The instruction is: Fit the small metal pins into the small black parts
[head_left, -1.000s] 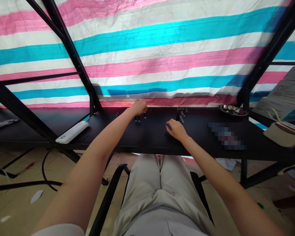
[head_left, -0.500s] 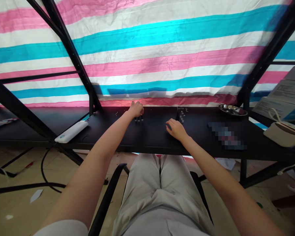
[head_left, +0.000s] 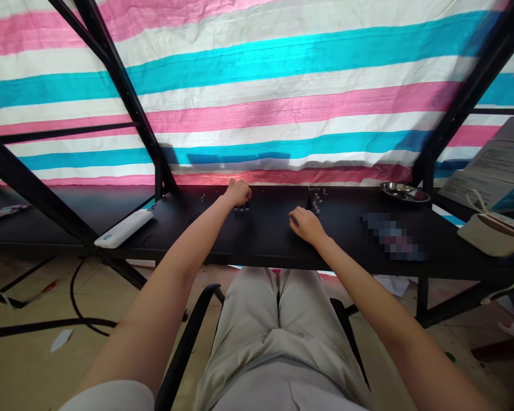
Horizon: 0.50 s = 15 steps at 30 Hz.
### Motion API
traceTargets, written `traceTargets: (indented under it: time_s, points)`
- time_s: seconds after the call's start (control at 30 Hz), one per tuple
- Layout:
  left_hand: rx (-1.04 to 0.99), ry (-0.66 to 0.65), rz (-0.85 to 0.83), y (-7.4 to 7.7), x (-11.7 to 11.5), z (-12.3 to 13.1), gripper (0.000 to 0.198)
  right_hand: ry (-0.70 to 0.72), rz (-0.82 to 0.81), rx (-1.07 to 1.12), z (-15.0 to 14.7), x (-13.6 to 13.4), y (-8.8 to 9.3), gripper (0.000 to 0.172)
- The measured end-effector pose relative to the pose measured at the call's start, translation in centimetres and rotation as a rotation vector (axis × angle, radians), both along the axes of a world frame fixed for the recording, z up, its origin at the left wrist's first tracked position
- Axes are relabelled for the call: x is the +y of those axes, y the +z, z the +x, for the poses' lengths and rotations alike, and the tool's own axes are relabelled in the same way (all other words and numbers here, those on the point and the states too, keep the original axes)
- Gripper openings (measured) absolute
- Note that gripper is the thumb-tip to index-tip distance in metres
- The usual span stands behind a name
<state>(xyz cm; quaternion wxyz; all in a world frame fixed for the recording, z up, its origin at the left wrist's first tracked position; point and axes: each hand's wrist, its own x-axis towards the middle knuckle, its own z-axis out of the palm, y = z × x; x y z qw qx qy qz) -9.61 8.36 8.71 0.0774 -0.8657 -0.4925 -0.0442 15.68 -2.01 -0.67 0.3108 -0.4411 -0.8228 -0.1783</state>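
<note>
The left hand point(head_left: 237, 193) is curling over small dark upright pieces point(head_left: 241, 208) on the black surface point(head_left: 265, 242), any grip hidden; the right hand point(head_left: 307, 225) is resting half-open beside a cluster of similar pieces point(head_left: 316, 201).

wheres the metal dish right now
In the head view, the shallow steel dish sits at the far edge of the black table, toward the right end, beyond the pixelated patch and to the right of the person's right hand.
</note>
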Motion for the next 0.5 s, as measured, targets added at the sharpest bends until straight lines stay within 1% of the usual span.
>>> traceTargets:
  time_s: [0.13,0.37,0.5]
  points:
    - [0.017,0.041,-0.03,0.23,-0.35,0.07,0.021,-0.002,0.003,0.003,0.05,0.1,-0.11,0.018]
    - [-0.024,0.045,-0.011,0.02,-0.27,-0.3,0.023,-0.016,-0.025,-0.001,-0.02,-0.03,0.11,0.018]
    - [-0.043,0.045,-0.019,0.03,-0.26,-0.46,0.02,-0.015,-0.033,0.004,0.04,0.12,-0.05,0.018]
